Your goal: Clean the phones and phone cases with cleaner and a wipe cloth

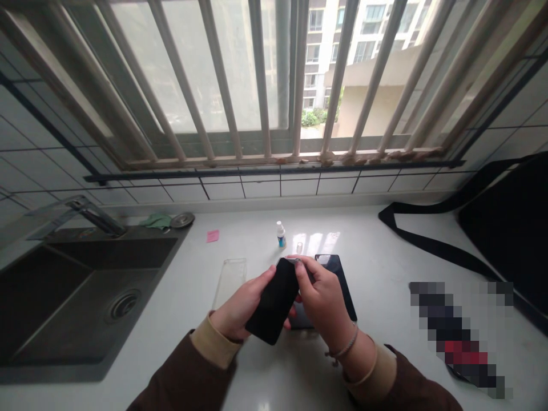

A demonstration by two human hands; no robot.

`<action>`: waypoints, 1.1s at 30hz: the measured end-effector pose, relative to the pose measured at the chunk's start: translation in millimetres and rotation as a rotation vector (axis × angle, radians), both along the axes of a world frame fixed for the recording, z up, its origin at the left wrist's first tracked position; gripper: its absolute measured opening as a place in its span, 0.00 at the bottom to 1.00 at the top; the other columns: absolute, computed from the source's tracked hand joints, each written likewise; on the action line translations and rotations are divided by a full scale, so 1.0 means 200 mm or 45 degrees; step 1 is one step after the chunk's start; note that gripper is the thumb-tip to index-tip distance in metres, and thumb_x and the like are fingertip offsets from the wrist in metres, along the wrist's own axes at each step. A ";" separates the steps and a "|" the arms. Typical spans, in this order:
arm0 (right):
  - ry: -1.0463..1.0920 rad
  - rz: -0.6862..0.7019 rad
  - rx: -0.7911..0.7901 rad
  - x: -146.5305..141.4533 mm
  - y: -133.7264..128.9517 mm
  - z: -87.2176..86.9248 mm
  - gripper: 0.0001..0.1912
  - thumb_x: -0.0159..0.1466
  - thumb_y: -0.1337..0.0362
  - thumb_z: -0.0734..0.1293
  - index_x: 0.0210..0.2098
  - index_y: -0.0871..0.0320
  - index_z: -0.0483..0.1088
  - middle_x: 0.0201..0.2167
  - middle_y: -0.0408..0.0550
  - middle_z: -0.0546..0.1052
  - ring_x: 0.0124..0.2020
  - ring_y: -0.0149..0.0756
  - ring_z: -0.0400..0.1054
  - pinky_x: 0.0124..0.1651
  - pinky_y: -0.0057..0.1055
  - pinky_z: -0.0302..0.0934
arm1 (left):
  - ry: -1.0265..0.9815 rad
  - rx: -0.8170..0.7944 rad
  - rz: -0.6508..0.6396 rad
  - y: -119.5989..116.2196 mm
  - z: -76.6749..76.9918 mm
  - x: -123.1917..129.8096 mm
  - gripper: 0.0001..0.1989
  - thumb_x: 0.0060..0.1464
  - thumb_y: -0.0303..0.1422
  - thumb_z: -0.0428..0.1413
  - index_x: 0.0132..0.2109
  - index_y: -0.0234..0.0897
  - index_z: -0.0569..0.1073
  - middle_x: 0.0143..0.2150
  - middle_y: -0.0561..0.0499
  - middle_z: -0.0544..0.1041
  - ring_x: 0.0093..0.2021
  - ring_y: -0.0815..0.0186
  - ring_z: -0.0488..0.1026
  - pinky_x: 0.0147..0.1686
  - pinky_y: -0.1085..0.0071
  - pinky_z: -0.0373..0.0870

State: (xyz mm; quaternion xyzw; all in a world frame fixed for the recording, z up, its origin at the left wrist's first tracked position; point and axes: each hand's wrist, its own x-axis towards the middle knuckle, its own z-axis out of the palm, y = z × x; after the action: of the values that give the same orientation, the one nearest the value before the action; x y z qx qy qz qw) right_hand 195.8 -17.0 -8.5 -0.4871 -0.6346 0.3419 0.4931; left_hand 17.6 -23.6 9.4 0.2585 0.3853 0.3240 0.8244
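My left hand (246,299) is closed around the side of a black smartphone (274,302), held tilted above the counter with its dark screen facing me. My right hand (319,288) is at the phone's top right corner, thumb and fingers pinched on a small pale grey piece (294,261), mostly hidden; its kind is unclear. Under and behind the right hand lies a dark tablet (346,297). A clear phone case (231,279) rests on the counter left of the phone. Beyond the hands stand a small white spray bottle (281,235) and a clear cap (299,247).
A dark sink (141,342) with a chrome faucet (94,217) occupies the left. Near it are a green cloth (156,221), a metal strainer (182,220) and a pink sticky note (213,236). A black bag (509,228) with its strap lies right, beside a blurred-out object (462,337). A barred window rises behind.
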 end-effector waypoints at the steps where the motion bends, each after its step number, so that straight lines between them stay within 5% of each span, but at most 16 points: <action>1: -0.051 0.011 0.058 0.00 0.00 0.00 0.18 0.77 0.55 0.60 0.53 0.54 0.80 0.44 0.51 0.85 0.41 0.45 0.81 0.48 0.38 0.74 | 0.028 -0.001 -0.015 0.00 0.00 0.00 0.30 0.71 0.51 0.49 0.52 0.26 0.80 0.37 0.33 0.83 0.30 0.56 0.82 0.31 0.65 0.80; 8: -0.209 0.156 0.335 -0.03 0.01 -0.04 0.20 0.78 0.64 0.58 0.63 0.54 0.75 0.61 0.52 0.80 0.63 0.45 0.75 0.67 0.45 0.70 | 0.174 -0.021 -0.047 -0.02 -0.04 -0.01 0.32 0.68 0.55 0.51 0.48 0.27 0.82 0.34 0.33 0.83 0.28 0.55 0.82 0.29 0.66 0.79; 13: -0.232 0.146 0.341 -0.02 0.02 -0.03 0.20 0.78 0.64 0.58 0.62 0.53 0.76 0.59 0.52 0.81 0.61 0.45 0.77 0.64 0.44 0.73 | 0.194 0.017 -0.039 -0.02 -0.04 0.00 0.34 0.68 0.57 0.51 0.47 0.26 0.81 0.33 0.32 0.83 0.27 0.55 0.82 0.29 0.66 0.79; 20: -0.332 0.041 0.154 0.00 0.04 -0.04 0.21 0.79 0.60 0.57 0.62 0.55 0.76 0.48 0.54 0.86 0.43 0.45 0.84 0.47 0.39 0.77 | 0.038 -0.011 0.219 0.03 0.00 -0.01 0.31 0.72 0.52 0.47 0.54 0.28 0.79 0.40 0.35 0.84 0.31 0.57 0.83 0.31 0.65 0.81; 27: -0.335 0.052 0.168 -0.02 0.03 -0.06 0.21 0.78 0.62 0.57 0.62 0.54 0.76 0.55 0.54 0.83 0.54 0.49 0.81 0.56 0.43 0.76 | 0.092 -0.100 0.033 0.01 -0.04 0.00 0.33 0.69 0.56 0.48 0.51 0.29 0.80 0.33 0.38 0.82 0.26 0.59 0.81 0.28 0.68 0.77; 33: -0.381 0.173 0.412 -0.02 0.04 -0.07 0.19 0.77 0.68 0.57 0.59 0.56 0.76 0.61 0.56 0.80 0.63 0.46 0.76 0.66 0.46 0.71 | 0.115 -0.096 -0.042 -0.02 -0.02 0.03 0.33 0.71 0.58 0.42 0.62 0.38 0.75 0.32 0.44 0.81 0.23 0.61 0.77 0.25 0.70 0.72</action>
State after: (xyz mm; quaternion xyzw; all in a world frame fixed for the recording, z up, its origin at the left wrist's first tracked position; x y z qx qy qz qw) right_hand 191.1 -9.5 -22.9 -0.4030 -0.7785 0.1920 0.4412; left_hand 24.3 -27.0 5.3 0.2480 0.4297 0.2836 0.8206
